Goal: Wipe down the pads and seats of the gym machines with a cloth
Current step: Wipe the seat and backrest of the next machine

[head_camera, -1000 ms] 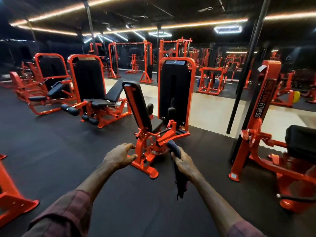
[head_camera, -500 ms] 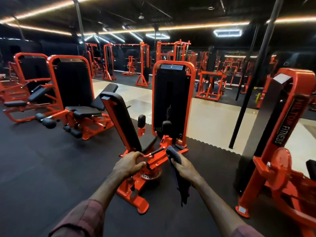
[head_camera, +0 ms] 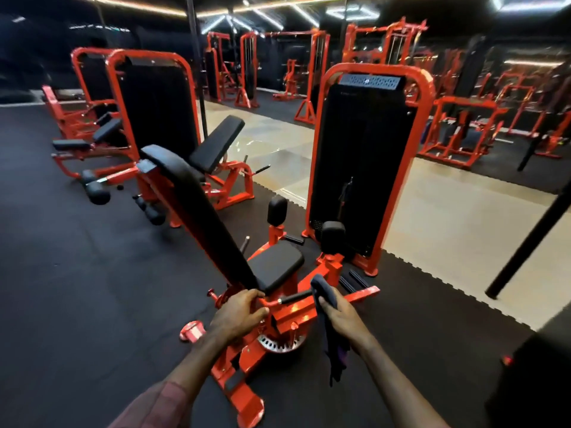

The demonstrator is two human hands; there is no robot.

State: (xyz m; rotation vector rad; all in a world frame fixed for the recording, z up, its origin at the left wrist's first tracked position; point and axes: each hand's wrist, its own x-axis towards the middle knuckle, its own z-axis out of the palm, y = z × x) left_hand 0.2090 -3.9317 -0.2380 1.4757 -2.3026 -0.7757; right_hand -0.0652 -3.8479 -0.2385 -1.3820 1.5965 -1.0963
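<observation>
A: What stands around the machine in front?

B: Its weight stack tower (head_camera: 367, 162) rises just behind the seat (head_camera: 276, 265), framed in orange. Two small upright pads (head_camera: 277, 210) stand between seat and tower. To the left a second machine (head_camera: 160, 118) with its own angled backrest (head_camera: 216, 143) sits near, with roller pads (head_camera: 95, 191) low beside it. A black pole (head_camera: 531, 239) slants across the right side, and more orange frames fill the far room, blurred.

A: And in the way of the seat?

B: The long black back pad (head_camera: 197, 208) leans from upper left down to the seat's rear edge, right above the left hand (head_camera: 239, 315). An orange handle bar with a dark grip (head_camera: 295, 298) juts out between the two hands.

A: The hands?

B: The left hand's fingers are curled loosely at the base of the back pad; I cannot tell whether they clasp the frame or merely touch it. The right hand (head_camera: 340, 316) has its fingers clenched round the dark cloth (head_camera: 332, 344), which sticks up above the fist and hangs below it, in front of the machine's orange base (head_camera: 244, 393).

A: The floor and room?

B: Black rubber matting (head_camera: 77, 288) with a jigsaw edge meets a pale glossy floor strip (head_camera: 448, 227). Light strips run along the dark ceiling.
</observation>
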